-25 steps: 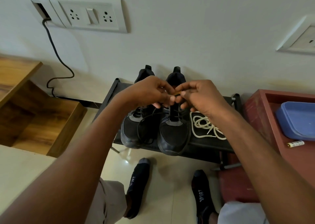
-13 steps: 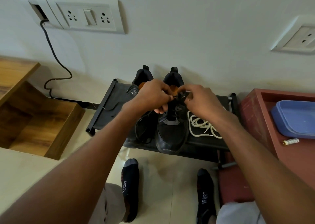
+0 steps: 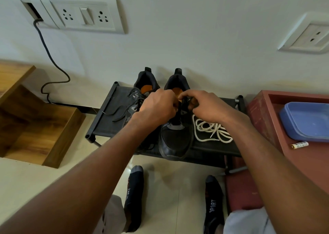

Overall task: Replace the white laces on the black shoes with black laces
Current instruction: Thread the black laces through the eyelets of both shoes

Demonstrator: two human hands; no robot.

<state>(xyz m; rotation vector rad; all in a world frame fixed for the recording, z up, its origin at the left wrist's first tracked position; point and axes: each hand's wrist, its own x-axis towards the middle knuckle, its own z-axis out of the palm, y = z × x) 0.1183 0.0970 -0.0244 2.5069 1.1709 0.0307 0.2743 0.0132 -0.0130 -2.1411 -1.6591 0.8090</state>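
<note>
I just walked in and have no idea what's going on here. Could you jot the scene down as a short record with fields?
activity: swapping shoelaces
support: black shoe rack against the wall
left shoe: black lace threaded, ends loose
right shoe: being laced
left hand: pinching the black lace at the right shoe's top eyelets
right hand: pinching the same lace
white laces: removed, heaped on the rack right of the right shoe
nearby: blue tray on a red table

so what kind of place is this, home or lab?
Most likely a home, perhaps an entryway or a bedroom corner. A low black shoe rack stands against a painted wall with a socket-and-switch plate, the floor is tiled, and the person is in socks.
</note>
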